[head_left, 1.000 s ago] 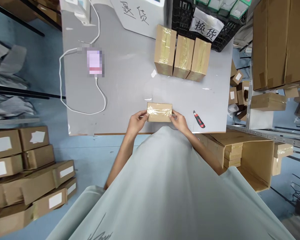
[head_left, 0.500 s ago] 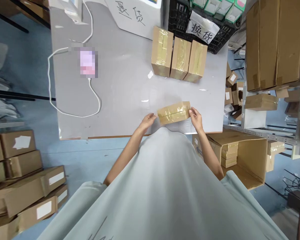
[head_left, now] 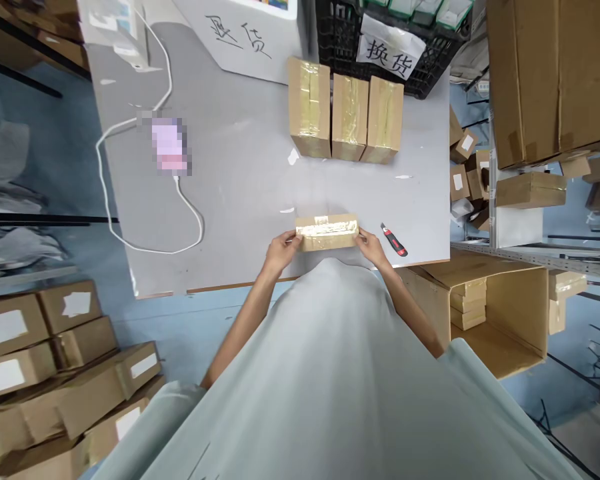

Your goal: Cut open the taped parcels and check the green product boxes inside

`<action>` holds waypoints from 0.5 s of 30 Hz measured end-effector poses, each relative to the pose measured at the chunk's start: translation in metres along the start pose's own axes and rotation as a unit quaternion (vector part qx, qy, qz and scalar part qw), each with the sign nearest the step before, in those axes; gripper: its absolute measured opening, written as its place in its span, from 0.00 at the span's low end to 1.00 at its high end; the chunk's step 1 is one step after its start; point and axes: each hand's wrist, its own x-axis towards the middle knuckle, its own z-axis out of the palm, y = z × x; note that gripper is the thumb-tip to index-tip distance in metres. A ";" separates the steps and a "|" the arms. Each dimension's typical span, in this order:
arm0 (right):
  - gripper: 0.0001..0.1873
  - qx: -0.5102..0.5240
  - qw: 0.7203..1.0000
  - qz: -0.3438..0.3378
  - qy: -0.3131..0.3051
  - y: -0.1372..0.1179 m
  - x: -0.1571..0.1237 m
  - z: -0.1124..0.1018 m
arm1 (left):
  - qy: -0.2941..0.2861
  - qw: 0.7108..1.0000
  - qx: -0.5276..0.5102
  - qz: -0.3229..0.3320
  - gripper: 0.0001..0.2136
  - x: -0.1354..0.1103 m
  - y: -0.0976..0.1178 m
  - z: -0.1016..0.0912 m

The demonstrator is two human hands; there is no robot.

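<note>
A small taped cardboard box (head_left: 327, 233) is held level at the front edge of the grey table (head_left: 240, 180), with shiny tape along its upper face. My left hand (head_left: 282, 249) is closed on its left end, thumb near the top edge. At the opposite end, my right hand (head_left: 370, 247) pinches the box with its fingers. A red and black utility knife (head_left: 395, 241) lies on the table just right of my right hand, not touching it.
Three taped cardboard boxes (head_left: 349, 120) stand side by side farther back. Behind them are a black crate (head_left: 330, 40) and a white bin (head_left: 240, 40). A phone (head_left: 170, 143) with a white cable lies left. An open carton (head_left: 520, 313) stands below the table's right edge.
The small box has turned from slanted to nearly level and shifted slightly left. My left hand has closed on its left end. The utility knife now shows beside my right hand.
</note>
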 end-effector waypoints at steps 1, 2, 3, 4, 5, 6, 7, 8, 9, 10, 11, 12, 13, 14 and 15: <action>0.28 0.000 1.000 0.012 -0.008 0.001 0.001 0.004 | -0.003 1.000 -0.001 -0.010 0.25 0.002 -0.002 -0.006; 0.29 -0.001 1.000 0.026 -0.011 0.002 0.002 0.006 | -0.005 1.000 -0.002 -0.020 0.27 0.005 -0.003 -0.010; 0.30 -0.001 0.999 0.039 -0.008 0.002 0.005 0.005 | -0.005 1.000 -0.001 -0.029 0.29 0.009 -0.001 -0.013; 0.32 0.001 0.999 0.052 0.002 0.001 0.009 0.002 | -0.002 0.999 0.003 -0.035 0.30 0.015 0.001 -0.017; 0.35 0.005 0.998 0.064 0.016 -0.002 0.015 -0.003 | 0.004 0.999 0.008 -0.038 0.31 0.022 0.006 -0.019; 0.39 0.012 0.996 0.076 0.033 -0.006 0.024 -0.009 | 0.012 0.999 0.015 -0.038 0.32 0.031 0.014 -0.022; 0.43 0.021 0.995 0.088 0.050 -0.012 0.033 -0.017 | 0.020 0.999 0.021 -0.035 0.33 0.042 0.023 -0.025; 0.48 0.032 0.993 0.097 0.066 -0.019 0.045 -0.025 | 0.028 0.999 0.028 -0.029 0.33 0.055 0.034 -0.027; 0.53 0.045 0.991 0.103 0.079 -0.027 0.059 -0.033 | 0.036 0.999 0.035 -0.021 0.34 0.069 0.047 -0.030; 0.58 0.062 0.988 0.106 0.090 -0.037 0.073 -0.041 | 0.043 0.998 0.042 -0.012 0.36 0.084 0.062 -0.032; 0.62 0.083 0.986 0.106 0.099 -0.047 0.089 -0.049 | 0.050 0.998 0.048 -0.002 0.37 0.100 0.079 -0.034; 0.65 0.108 0.983 0.107 0.106 -0.058 0.106 -0.056 | 0.057 0.997 0.055 0.009 0.39 0.116 0.097 -0.034; 0.67 0.136 0.978 0.110 0.111 -0.069 0.123 -0.062 | 0.061 0.996 0.060 0.020 0.41 0.133 0.115 -0.034; 0.69 0.163 0.973 0.116 0.115 -0.080 0.140 -0.066 | 0.063 0.995 0.064 0.030 0.43 0.149 0.134 -0.033; 0.69 0.187 0.967 0.126 0.120 -0.090 0.157 -0.070 | 0.063 0.995 0.068 0.037 0.44 0.165 0.153 -0.031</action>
